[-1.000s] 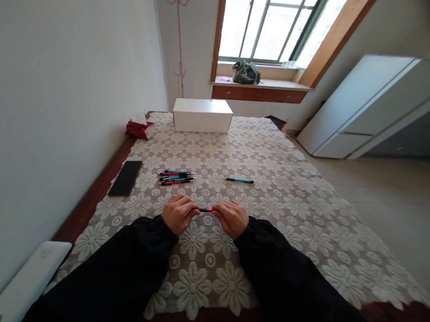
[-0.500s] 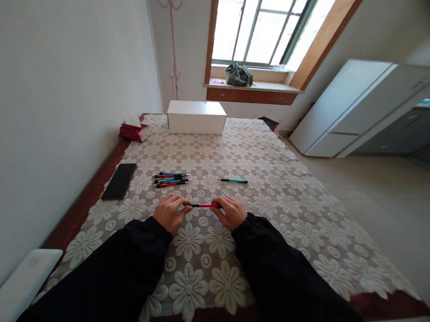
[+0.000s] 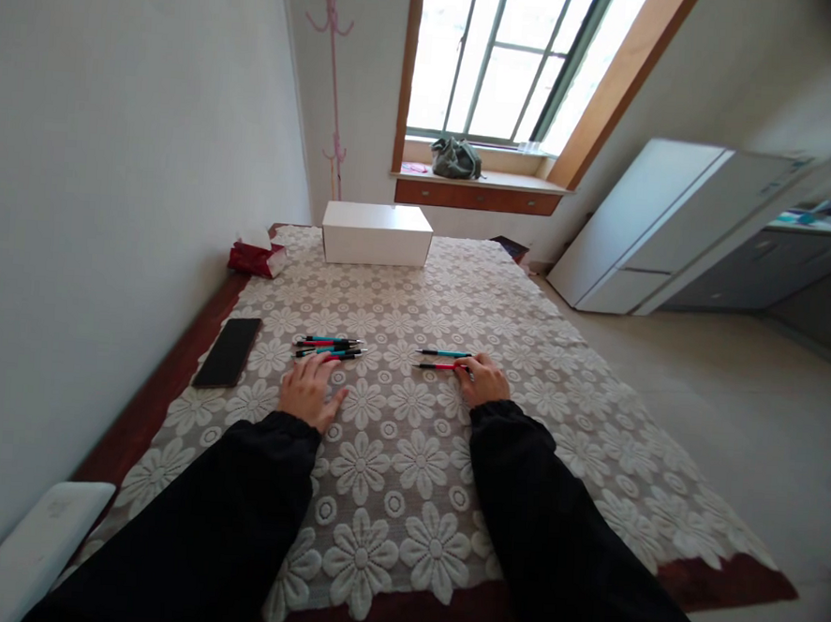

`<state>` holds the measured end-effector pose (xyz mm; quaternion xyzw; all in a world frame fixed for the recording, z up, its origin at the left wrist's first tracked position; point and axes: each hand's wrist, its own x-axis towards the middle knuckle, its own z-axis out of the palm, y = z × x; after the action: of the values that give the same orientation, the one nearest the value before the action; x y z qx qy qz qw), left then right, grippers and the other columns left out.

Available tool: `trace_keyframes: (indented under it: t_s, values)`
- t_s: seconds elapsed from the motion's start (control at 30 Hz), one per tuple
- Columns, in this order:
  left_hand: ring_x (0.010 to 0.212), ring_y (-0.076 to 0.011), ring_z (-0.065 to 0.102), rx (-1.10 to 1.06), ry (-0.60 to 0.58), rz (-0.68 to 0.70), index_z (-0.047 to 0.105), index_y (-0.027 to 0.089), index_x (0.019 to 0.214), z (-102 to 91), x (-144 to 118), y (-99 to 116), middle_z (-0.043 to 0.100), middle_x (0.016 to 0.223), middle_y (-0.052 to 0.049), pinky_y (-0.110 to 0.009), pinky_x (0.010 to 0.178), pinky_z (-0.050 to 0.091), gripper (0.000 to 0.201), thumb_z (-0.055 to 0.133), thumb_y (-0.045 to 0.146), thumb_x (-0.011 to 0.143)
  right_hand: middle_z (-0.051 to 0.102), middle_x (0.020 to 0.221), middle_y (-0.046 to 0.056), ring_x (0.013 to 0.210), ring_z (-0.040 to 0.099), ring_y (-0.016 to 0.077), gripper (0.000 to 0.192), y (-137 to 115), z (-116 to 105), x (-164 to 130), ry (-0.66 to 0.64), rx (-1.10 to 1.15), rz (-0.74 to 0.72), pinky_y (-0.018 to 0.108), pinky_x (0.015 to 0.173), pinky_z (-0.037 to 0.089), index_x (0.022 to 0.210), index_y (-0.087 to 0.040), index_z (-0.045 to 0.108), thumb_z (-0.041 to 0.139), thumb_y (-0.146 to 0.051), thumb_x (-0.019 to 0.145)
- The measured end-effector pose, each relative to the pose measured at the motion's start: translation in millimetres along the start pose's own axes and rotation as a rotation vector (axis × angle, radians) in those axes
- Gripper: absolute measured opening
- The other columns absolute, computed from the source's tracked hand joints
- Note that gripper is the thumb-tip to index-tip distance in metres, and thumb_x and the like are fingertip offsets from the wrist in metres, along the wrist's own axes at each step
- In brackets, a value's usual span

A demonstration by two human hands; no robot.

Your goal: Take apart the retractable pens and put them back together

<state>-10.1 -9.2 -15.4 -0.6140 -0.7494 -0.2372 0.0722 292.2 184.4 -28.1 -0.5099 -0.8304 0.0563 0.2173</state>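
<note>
Both hands have parted: right hand (image 3: 482,383) grips the red pen (image 3: 438,366), laid lengthwise just before the teal pen (image 3: 445,353). Left hand (image 3: 308,391) rests open, fingertips touching the pen pile (image 3: 329,346), left of the teal pen.

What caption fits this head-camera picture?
Right hand sets red pen beside teal pen; left hand reaches pen pile.

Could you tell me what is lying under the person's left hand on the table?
The left hand rests on the lace tablecloth, its fingers at the bundle of pens. Whether a pen lies under the fingers is hidden.
</note>
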Motion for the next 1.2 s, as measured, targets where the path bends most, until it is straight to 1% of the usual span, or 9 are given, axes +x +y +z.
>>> trace_keyframes:
  t_s: [0.13,0.3,0.4,0.53,0.73,0.83,0.93,1.03,1.2]
  values:
    - [0.136,-0.0364,0.044,0.067,0.000,-0.090,0.055,0.021,0.133,9.3,-0.8,-11.0,0.054,0.147,-0.015,-0.055,0.111,0.034,0.050,0.058,0.043,0.089,0.064,0.095,0.006,0.092,0.061,0.0227,0.018,-3.7,0.6,-0.1,0.012,-0.002,0.046,0.031,0.075,0.043,0.100,-0.023,0.071,0.056,-0.027,0.091]
    - [0.132,-0.0331,0.049,0.047,0.009,-0.091,0.059,0.022,0.125,10.3,-0.6,-12.5,0.062,0.137,-0.013,-0.054,0.110,0.034,0.036,0.053,0.034,0.091,0.068,0.094,0.007,0.089,0.062,0.0223,0.017,-4.3,1.2,-1.0,0.023,-0.008,0.103,0.031,0.074,0.041,0.101,-0.022,0.067,0.053,-0.024,0.091]
    - [0.122,-0.0318,0.055,0.014,-0.002,-0.083,0.061,0.021,0.115,6.2,2.7,-12.3,0.068,0.123,-0.013,-0.050,0.103,0.040,0.027,0.053,0.027,0.090,0.069,0.087,0.006,0.083,0.063,0.0225,0.016,-3.8,1.8,-2.0,0.021,-0.019,0.136,0.031,0.069,0.038,0.102,-0.023,0.065,0.053,-0.027,0.092]
    - [0.107,-0.0324,0.061,0.003,-0.054,-0.105,0.062,0.022,0.103,2.9,6.2,-11.8,0.071,0.106,-0.012,-0.047,0.088,0.046,0.017,0.054,0.027,0.089,0.070,0.086,0.005,0.081,0.063,0.0226,0.015,-2.8,2.7,-1.1,0.016,-0.028,0.167,0.031,0.066,0.036,0.101,-0.023,0.064,0.055,-0.031,0.093]
    - [0.097,-0.0283,0.064,-0.043,-0.048,-0.079,0.060,0.022,0.096,4.4,5.9,-11.6,0.071,0.099,-0.009,-0.040,0.078,0.048,0.011,0.054,0.027,0.088,0.069,0.086,0.009,0.080,0.063,0.0235,0.017,-2.0,3.7,0.3,0.024,-0.039,0.183,0.032,0.065,0.036,0.096,-0.021,0.064,0.054,-0.035,0.095]
    - [0.096,-0.0271,0.064,-0.062,-0.025,-0.054,0.061,0.023,0.098,5.0,5.1,-11.9,0.072,0.099,-0.008,-0.039,0.079,0.048,0.012,0.054,0.025,0.088,0.069,0.085,0.007,0.079,0.063,0.0218,0.016,-4.3,2.7,-0.1,0.008,-0.016,0.121,0.031,0.066,0.039,0.100,-0.021,0.065,0.056,-0.032,0.093]
    - [0.099,-0.0280,0.064,-0.064,-0.024,-0.033,0.063,0.024,0.098,4.8,5.1,-11.8,0.073,0.102,-0.007,-0.040,0.081,0.047,0.014,0.054,0.023,0.088,0.069,0.091,0.003,0.085,0.063,0.0194,0.013,-7.1,2.0,0.1,-0.033,0.025,-0.003,0.030,0.073,0.043,0.101,-0.024,0.067,0.057,-0.028,0.092]
    - [0.101,-0.0288,0.063,-0.060,-0.063,-0.048,0.065,0.023,0.095,3.0,6.2,-10.3,0.074,0.103,-0.007,-0.041,0.084,0.047,0.012,0.056,0.024,0.087,0.068,0.100,0.004,0.096,0.062,0.0206,0.014,-6.6,4.1,0.6,-0.045,0.058,-0.129,0.031,0.080,0.047,0.096,-0.026,0.071,0.058,-0.030,0.092]
    - [0.109,-0.0292,0.061,-0.050,-0.143,-0.089,0.067,0.023,0.097,-3.6,8.5,-5.8,0.073,0.109,-0.006,-0.042,0.090,0.045,0.015,0.058,0.030,0.087,0.065,0.120,0.005,0.108,0.059,0.0238,0.020,-0.3,12.1,1.0,0.019,0.101,-0.300,0.037,0.089,0.052,0.103,-0.028,0.073,0.056,-0.031,0.093]
